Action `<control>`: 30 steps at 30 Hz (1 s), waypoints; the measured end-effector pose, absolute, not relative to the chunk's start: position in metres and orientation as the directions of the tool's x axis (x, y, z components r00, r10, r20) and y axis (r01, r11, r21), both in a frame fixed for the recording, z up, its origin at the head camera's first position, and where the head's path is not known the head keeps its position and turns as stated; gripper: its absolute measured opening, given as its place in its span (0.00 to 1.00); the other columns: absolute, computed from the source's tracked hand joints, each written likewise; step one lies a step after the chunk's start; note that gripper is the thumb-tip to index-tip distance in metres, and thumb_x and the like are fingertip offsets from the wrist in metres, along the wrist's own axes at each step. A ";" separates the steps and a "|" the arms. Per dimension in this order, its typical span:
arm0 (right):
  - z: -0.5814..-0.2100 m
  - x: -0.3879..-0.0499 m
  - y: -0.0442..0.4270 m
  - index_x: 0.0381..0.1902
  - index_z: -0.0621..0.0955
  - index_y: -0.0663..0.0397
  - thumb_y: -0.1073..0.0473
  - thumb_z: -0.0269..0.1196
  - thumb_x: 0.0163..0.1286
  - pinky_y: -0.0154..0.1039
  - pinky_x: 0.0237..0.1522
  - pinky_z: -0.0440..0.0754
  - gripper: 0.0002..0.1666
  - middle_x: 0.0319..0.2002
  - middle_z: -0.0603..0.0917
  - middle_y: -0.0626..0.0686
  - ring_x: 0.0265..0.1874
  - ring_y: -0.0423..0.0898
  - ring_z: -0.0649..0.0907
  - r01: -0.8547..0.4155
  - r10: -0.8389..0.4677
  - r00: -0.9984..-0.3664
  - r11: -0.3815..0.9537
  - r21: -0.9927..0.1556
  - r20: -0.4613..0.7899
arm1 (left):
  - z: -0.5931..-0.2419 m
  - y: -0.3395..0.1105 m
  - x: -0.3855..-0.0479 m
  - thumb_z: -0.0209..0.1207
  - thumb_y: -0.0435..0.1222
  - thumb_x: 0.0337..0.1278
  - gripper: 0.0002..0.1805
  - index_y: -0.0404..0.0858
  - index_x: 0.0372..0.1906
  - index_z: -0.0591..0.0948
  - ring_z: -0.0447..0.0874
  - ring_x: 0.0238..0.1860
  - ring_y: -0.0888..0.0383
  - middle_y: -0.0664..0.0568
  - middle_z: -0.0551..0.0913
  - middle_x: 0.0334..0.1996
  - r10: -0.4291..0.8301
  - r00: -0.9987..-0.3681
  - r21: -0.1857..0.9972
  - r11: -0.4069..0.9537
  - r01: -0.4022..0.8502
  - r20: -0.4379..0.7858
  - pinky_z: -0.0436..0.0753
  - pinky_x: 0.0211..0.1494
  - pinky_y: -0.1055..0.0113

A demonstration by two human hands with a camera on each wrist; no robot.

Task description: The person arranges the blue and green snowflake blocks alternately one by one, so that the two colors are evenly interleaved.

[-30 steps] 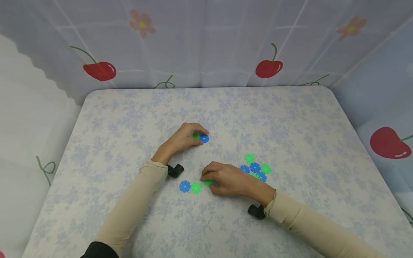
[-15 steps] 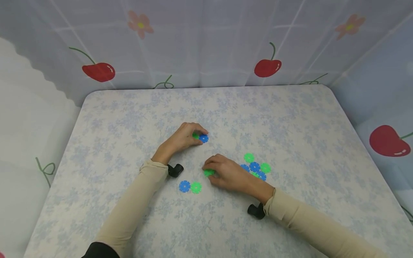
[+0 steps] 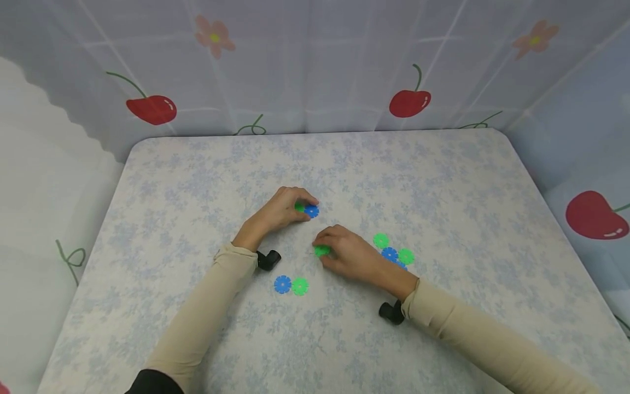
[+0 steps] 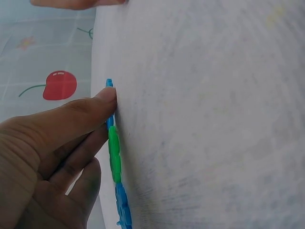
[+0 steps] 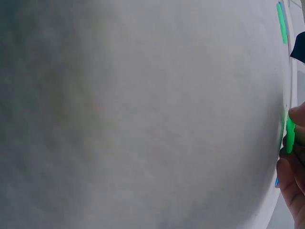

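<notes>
On the patterned table [image 3: 443, 180], my left hand [image 3: 281, 210] and my right hand [image 3: 353, 256] are both pinching: the left a row of blue and green discs [image 4: 115, 153] near the middle, the right one green disc [image 3: 322, 250], nearer to me.

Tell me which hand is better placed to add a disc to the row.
The right hand, I'd judge: it pinches a separate green disc, while the left hand is occupied holding the row of discs.
</notes>
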State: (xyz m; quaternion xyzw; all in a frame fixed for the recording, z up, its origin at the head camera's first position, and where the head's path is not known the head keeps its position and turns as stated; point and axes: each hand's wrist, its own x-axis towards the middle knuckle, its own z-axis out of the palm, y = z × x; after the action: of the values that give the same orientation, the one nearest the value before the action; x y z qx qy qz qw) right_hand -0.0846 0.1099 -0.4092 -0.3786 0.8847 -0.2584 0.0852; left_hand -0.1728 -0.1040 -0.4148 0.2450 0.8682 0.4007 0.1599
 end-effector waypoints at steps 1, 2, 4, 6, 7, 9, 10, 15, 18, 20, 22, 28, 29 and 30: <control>-0.409 -0.086 0.110 0.50 0.84 0.59 0.63 0.67 0.65 0.42 0.56 0.78 0.16 0.51 0.81 0.53 0.55 0.49 0.78 -0.625 -0.710 -0.702 0.583 -0.518 0.047 | -0.415 -0.104 -0.173 0.69 0.28 0.54 0.19 0.35 0.53 0.84 0.79 0.57 0.52 0.47 0.84 0.52 0.555 -0.828 0.772 0.561 0.300 -0.081 0.76 0.61 0.59; -0.409 -0.087 0.109 0.50 0.84 0.59 0.63 0.67 0.64 0.42 0.56 0.78 0.16 0.51 0.81 0.53 0.55 0.49 0.78 -0.623 -0.707 -0.706 0.586 -0.518 0.050 | -0.415 -0.104 -0.173 0.69 0.28 0.54 0.19 0.35 0.53 0.84 0.79 0.57 0.51 0.47 0.84 0.53 0.556 -0.827 0.770 0.563 0.302 -0.082 0.76 0.61 0.59; -0.408 -0.090 0.109 0.49 0.84 0.60 0.63 0.67 0.64 0.42 0.56 0.78 0.15 0.51 0.81 0.53 0.55 0.49 0.78 -0.620 -0.699 -0.713 0.588 -0.519 0.060 | -0.414 -0.104 -0.173 0.69 0.29 0.54 0.20 0.35 0.54 0.84 0.79 0.57 0.51 0.47 0.84 0.53 0.555 -0.828 0.763 0.570 0.304 -0.084 0.76 0.61 0.59; -0.408 -0.093 0.108 0.48 0.84 0.60 0.63 0.67 0.64 0.42 0.56 0.78 0.15 0.51 0.82 0.54 0.55 0.50 0.78 -0.619 -0.691 -0.720 0.591 -0.518 0.072 | -0.414 -0.104 -0.172 0.69 0.29 0.54 0.20 0.35 0.54 0.84 0.79 0.56 0.52 0.47 0.84 0.53 0.553 -0.829 0.760 0.573 0.306 -0.084 0.77 0.61 0.59; -0.408 -0.094 0.108 0.48 0.84 0.60 0.64 0.67 0.64 0.42 0.56 0.79 0.14 0.51 0.82 0.54 0.54 0.50 0.78 -0.621 -0.688 -0.722 0.592 -0.514 0.079 | -0.414 -0.104 -0.172 0.69 0.28 0.54 0.20 0.35 0.54 0.84 0.79 0.56 0.52 0.47 0.84 0.53 0.554 -0.828 0.758 0.574 0.311 -0.080 0.77 0.61 0.59; -0.408 -0.097 0.107 0.47 0.85 0.60 0.64 0.67 0.64 0.43 0.54 0.79 0.13 0.50 0.82 0.55 0.53 0.51 0.79 -0.623 -0.681 -0.726 0.595 -0.507 0.094 | -0.413 -0.104 -0.172 0.69 0.28 0.54 0.20 0.34 0.54 0.84 0.79 0.56 0.51 0.46 0.84 0.52 0.557 -0.827 0.756 0.572 0.320 -0.072 0.77 0.61 0.60; -0.408 -0.099 0.107 0.47 0.85 0.60 0.64 0.67 0.64 0.43 0.54 0.80 0.13 0.50 0.82 0.55 0.53 0.51 0.79 -0.625 -0.678 -0.728 0.596 -0.505 0.101 | -0.413 -0.104 -0.172 0.69 0.28 0.54 0.19 0.34 0.53 0.84 0.80 0.56 0.51 0.46 0.84 0.52 0.559 -0.826 0.756 0.569 0.324 -0.067 0.77 0.61 0.60; -0.405 -0.106 0.106 0.46 0.85 0.60 0.64 0.66 0.65 0.43 0.52 0.80 0.12 0.50 0.83 0.55 0.51 0.51 0.80 -0.616 -0.660 -0.743 0.608 -0.500 0.113 | -0.411 -0.103 -0.172 0.69 0.28 0.54 0.19 0.34 0.53 0.84 0.80 0.55 0.51 0.46 0.85 0.51 0.565 -0.823 0.748 0.569 0.340 -0.056 0.77 0.60 0.60; -0.403 -0.110 0.105 0.48 0.84 0.61 0.63 0.66 0.65 0.44 0.54 0.80 0.14 0.51 0.82 0.55 0.52 0.51 0.80 -0.595 -0.640 -0.762 0.633 -0.495 0.098 | -0.412 -0.103 -0.172 0.69 0.28 0.54 0.19 0.35 0.53 0.84 0.80 0.56 0.51 0.46 0.85 0.51 0.564 -0.824 0.742 0.575 0.344 -0.056 0.77 0.60 0.60; -0.403 -0.114 0.105 0.49 0.84 0.62 0.63 0.66 0.66 0.45 0.54 0.79 0.15 0.51 0.82 0.56 0.53 0.52 0.79 -0.577 -0.625 -0.776 0.648 -0.497 0.087 | -0.412 -0.103 -0.173 0.69 0.28 0.54 0.19 0.35 0.53 0.84 0.79 0.56 0.51 0.46 0.84 0.51 0.565 -0.823 0.744 0.573 0.344 -0.055 0.77 0.61 0.60; -0.403 -0.117 0.106 0.49 0.84 0.62 0.63 0.67 0.65 0.45 0.54 0.79 0.15 0.51 0.82 0.56 0.53 0.52 0.79 -0.555 -0.604 -0.793 0.660 -0.507 0.082 | -0.413 -0.103 -0.173 0.69 0.28 0.54 0.19 0.35 0.53 0.84 0.79 0.56 0.51 0.46 0.84 0.51 0.567 -0.822 0.748 0.567 0.345 -0.051 0.77 0.61 0.60; -0.404 -0.124 0.107 0.48 0.84 0.63 0.65 0.66 0.65 0.47 0.53 0.80 0.14 0.49 0.83 0.58 0.51 0.54 0.80 -0.499 -0.552 -0.830 0.668 -0.552 0.083 | -0.414 -0.104 -0.173 0.69 0.28 0.54 0.19 0.34 0.53 0.84 0.80 0.55 0.51 0.46 0.85 0.51 0.571 -0.819 0.757 0.555 0.344 -0.046 0.78 0.59 0.60; -0.403 -0.125 0.106 0.48 0.84 0.64 0.65 0.66 0.65 0.47 0.53 0.80 0.14 0.49 0.83 0.58 0.51 0.54 0.80 -0.489 -0.544 -0.836 0.673 -0.555 0.078 | -0.414 -0.105 -0.173 0.69 0.28 0.54 0.19 0.34 0.53 0.84 0.81 0.55 0.51 0.46 0.85 0.51 0.570 -0.821 0.757 0.556 0.343 -0.047 0.78 0.59 0.60; -0.403 -0.126 0.106 0.48 0.84 0.64 0.65 0.66 0.65 0.47 0.53 0.80 0.14 0.50 0.83 0.58 0.51 0.54 0.80 -0.479 -0.535 -0.842 0.679 -0.556 0.072 | -0.414 -0.105 -0.173 0.69 0.28 0.54 0.19 0.34 0.53 0.84 0.81 0.54 0.51 0.46 0.84 0.51 0.569 -0.821 0.757 0.557 0.341 -0.048 0.78 0.59 0.60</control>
State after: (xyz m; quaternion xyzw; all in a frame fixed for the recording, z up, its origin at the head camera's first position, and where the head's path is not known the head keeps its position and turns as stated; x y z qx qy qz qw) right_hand -0.1261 0.1060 -0.4031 -0.2772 0.9150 -0.2891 0.0485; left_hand -0.1730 -0.1045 -0.4139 0.2614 0.8703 0.3913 0.1453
